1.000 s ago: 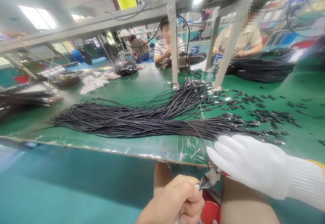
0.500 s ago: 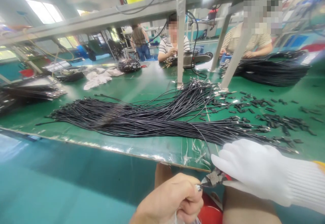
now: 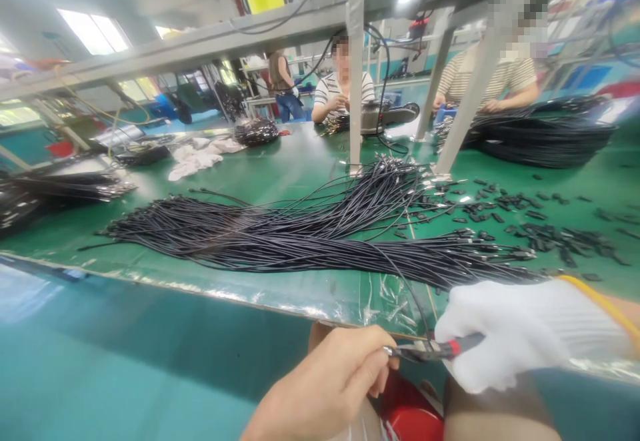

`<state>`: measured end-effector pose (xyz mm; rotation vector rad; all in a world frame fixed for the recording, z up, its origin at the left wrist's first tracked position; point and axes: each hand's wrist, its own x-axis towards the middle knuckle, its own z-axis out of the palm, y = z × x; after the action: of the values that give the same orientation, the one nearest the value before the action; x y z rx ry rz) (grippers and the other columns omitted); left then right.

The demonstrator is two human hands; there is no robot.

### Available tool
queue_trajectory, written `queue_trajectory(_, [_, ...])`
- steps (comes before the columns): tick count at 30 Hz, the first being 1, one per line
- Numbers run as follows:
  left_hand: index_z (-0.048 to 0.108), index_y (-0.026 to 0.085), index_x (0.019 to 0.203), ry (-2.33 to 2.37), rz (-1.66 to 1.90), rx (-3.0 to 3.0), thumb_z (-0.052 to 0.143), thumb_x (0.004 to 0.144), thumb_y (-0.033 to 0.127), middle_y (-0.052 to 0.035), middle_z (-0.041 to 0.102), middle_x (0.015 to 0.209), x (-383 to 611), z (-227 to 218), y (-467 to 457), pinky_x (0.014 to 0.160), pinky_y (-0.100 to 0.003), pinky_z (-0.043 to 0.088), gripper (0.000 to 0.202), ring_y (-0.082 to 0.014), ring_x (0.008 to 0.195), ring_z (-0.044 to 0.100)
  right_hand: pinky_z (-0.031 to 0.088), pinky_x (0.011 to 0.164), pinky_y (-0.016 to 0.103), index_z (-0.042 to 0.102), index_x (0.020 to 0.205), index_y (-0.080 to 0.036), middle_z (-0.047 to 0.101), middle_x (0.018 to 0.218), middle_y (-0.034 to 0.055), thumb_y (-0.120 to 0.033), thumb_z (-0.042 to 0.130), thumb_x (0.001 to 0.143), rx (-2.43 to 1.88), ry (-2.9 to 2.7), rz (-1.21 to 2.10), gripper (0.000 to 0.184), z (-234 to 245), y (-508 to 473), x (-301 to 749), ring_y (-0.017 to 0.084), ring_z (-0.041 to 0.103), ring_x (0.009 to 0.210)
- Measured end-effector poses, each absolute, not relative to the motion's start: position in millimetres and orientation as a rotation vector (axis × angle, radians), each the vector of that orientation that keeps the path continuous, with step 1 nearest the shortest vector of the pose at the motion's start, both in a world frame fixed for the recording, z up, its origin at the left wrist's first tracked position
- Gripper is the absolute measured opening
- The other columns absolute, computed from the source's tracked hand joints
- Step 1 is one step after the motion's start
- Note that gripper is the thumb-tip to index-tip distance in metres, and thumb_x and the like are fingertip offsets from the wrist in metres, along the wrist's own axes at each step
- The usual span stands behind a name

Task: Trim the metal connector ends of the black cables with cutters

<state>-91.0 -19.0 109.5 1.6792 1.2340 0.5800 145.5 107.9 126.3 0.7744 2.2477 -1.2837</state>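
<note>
Pinched the metal end of a single black cable (image 3: 419, 301) between thumb and forefinger of the bare left hand (image 3: 325, 388), the other fingers curled in loosely. Gripped a pair of red-handled cutters (image 3: 433, 349) in the right hand (image 3: 510, 334), gloved in white with a yellow cuff edge, fingers wrapped closed around the handles. Held both hands just below and in front of the near edge of the green counter (image 3: 280, 168), close together, with the cutters' nose meeting the cable end right at the left fingertips (too blurred there to tell whether the blades were shut on it). Traced the cable up from the hands, over the counter's edge and into a broad pile of cables (image 3: 280, 234) fanned across the counter. Found small black pieces (image 3: 545, 234) scattered to the right of the pile, and a red object (image 3: 410, 414) low down between the hands, partly hidden. Farther back, past an upright metal post (image 3: 355, 94), saw white cloths (image 3: 197, 151) to the left and a thick coil of black cables (image 3: 540, 138) to the right. Made out two people in striped shirts (image 3: 345, 88) (image 3: 495, 74) seated at the far side, hands busy on the counter, well apart from the near pair of hands.
</note>
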Motion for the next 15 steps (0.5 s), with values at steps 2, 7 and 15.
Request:
queue_trajectory(2, [0.059, 0.022, 0.080, 1.301, 0.582, 1.718, 0.036, 0.103, 0.019, 0.0008, 0.059, 0.082, -91, 106, -20, 0.076, -0.025, 0.041, 0.032, -0.0162, 0.078, 0.054, 0.040, 0.050, 0.020, 0.078, 0.081, -0.019, 0.068, 0.064, -0.0016, -0.038, 0.070, 0.082, 0.742, 1.969, -1.535, 0.021, 120, 119, 146, 0.009, 0.055, 0.054])
queue_trajectory(7, [0.066, 0.019, 0.093, 1.319, 0.601, 1.894, 0.039, 0.103, 0.015, -0.0040, 0.064, 0.087, -89, 99, -18, 0.074, -0.028, 0.043, 0.029, -0.0182, 0.077, 0.054, 0.035, 0.038, 0.021, 0.077, 0.099, -0.014, 0.070, 0.066, 0.0016, -0.041, 0.068, 0.086, 0.549, 1.522, -1.950, 0.031, 95, 133, 150, 0.010, 0.051, 0.041])
queue_trajectory(15, [0.068, 0.019, 0.101, 1.371, 0.840, 2.223, 0.040, 0.095, 0.003, -0.0086, 0.070, 0.087, -83, 74, -18, 0.072, -0.031, 0.041, 0.033, -0.0221, 0.079, 0.062, 0.040, 0.035, 0.025, 0.076, 0.106, -0.005, 0.060, 0.055, 0.0024, -0.041, 0.054, 0.096, 0.188, 1.303, -2.132, 0.043, 87, 145, 152, 0.016, 0.057, 0.042])
